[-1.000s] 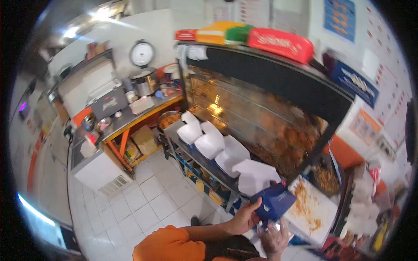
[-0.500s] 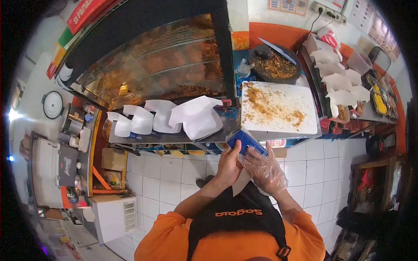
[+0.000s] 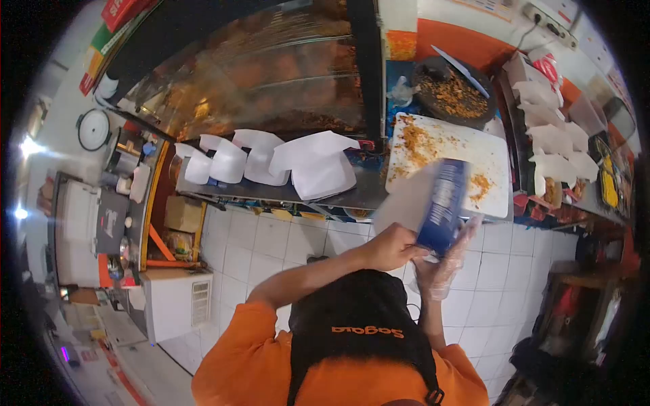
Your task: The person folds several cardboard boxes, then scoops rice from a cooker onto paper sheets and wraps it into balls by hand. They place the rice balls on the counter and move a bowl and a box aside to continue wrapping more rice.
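A blue-and-white paper food box (image 3: 443,206) is held up in front of my body, its blue printed side facing me and its white flap (image 3: 401,201) blurred by motion. My left hand (image 3: 391,249), bare, has its fingers closed on the lower left edge of the box. On the other side, my right hand (image 3: 440,271) wears a clear plastic glove and grips the box's lower right side; part of its fingers is hidden behind the box. Beyond the box lies a white cutting board (image 3: 497,152) strewn with brown crumbs.
Several opened white paper boxes (image 3: 321,172) stand in a row on the counter before a glass display case (image 3: 271,74). A stone mortar (image 3: 453,95) with crumbs has a knife (image 3: 459,70) across it. More filled boxes (image 3: 548,139) line the right counter.
The box went from folded and low between my hands to raised, turned upright and partly opened out, farther right. Both hands moved right with it, and the view shifted slightly.
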Available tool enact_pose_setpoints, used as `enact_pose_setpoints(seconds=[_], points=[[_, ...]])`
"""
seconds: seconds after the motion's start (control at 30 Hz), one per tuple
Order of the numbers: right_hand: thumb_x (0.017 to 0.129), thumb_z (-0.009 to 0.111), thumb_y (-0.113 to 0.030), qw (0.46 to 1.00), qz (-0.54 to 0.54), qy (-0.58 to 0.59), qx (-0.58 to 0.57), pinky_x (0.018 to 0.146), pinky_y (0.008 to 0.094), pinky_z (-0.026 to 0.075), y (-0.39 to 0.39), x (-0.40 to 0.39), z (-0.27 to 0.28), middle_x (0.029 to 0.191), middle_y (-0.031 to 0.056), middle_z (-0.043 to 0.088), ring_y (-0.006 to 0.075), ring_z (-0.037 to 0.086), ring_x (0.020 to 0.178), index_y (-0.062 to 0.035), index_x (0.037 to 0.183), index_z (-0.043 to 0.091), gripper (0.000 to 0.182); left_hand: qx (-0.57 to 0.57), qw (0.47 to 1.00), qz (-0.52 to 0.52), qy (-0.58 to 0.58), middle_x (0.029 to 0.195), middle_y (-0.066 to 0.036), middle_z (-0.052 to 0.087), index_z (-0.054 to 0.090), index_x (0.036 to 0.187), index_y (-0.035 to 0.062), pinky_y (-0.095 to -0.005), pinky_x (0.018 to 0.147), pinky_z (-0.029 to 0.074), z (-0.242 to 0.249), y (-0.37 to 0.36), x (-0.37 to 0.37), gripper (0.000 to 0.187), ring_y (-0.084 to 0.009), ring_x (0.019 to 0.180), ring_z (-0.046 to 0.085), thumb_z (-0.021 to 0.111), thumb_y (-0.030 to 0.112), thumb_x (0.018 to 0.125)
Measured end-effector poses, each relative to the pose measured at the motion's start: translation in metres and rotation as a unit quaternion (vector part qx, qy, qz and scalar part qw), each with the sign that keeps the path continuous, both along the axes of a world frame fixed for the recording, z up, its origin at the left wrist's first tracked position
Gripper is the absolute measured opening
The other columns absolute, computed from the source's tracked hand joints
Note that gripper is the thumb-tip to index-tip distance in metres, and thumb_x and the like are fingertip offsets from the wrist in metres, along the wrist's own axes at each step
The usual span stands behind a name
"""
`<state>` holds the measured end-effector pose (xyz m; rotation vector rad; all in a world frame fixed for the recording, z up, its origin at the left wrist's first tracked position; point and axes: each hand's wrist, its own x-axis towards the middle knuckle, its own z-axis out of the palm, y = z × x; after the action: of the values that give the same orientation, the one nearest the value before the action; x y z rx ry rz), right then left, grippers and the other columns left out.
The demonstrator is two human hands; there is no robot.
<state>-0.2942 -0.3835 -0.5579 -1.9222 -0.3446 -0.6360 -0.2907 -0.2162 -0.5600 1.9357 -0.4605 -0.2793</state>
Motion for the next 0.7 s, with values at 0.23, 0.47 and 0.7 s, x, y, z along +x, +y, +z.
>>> enact_pose_setpoints(seconds=[0.23, 0.47, 0.7], points=[[0.094, 0.069, -0.043, 0.791, 0.202, 0.471, 0.334, 0.092, 0.0415, 0.056, -0.015, 0.045, -0.092, 0.120, 0.0212, 0.063, 0.0316, 0.066, 0.107, 0.0091, 0.127, 0.051, 0.065, 0.306, 0.900, 0.003, -0.310, 0.104, -0.013, 0.070, 0.067, 0.083, 0.0022, -0.0441, 0.107, 0.043, -0.052, 0.089, 0.075, 0.009, -0.0310, 0.120, 0.058, 0.062, -0.002, 0.076], [0.098, 0.060, -0.046, 0.711, 0.200, 0.604, 0.299, 0.083, 0.0389, 0.059, 0.066, 0.092, -0.130, 0.108, 0.0200, 0.069, 0.0281, 0.070, 0.094, 0.0061, 0.121, 0.059, 0.057, 0.295, 0.910, 0.162, -0.243, 0.141, -0.017, 0.056, 0.059, 0.131, -0.0037, -0.0487, 0.122, 0.030, -0.069, 0.169, -0.034, 0.044, -0.0332, 0.144, 0.040, 0.057, -0.004, 0.087], [0.096, 0.065, -0.046, 0.744, 0.172, 0.603, 0.233, 0.074, 0.0337, 0.058, 0.120, 0.017, -0.135, 0.108, 0.0141, 0.070, 0.0209, 0.068, 0.087, -0.0002, 0.128, 0.058, 0.057, 0.239, 0.865, 0.440, 0.038, 0.127, -0.020, 0.065, 0.065, 0.122, 0.0003, -0.0447, 0.106, 0.047, -0.081, 0.212, -0.307, 0.035, -0.0373, 0.122, 0.059, 0.056, 0.003, 0.088]])
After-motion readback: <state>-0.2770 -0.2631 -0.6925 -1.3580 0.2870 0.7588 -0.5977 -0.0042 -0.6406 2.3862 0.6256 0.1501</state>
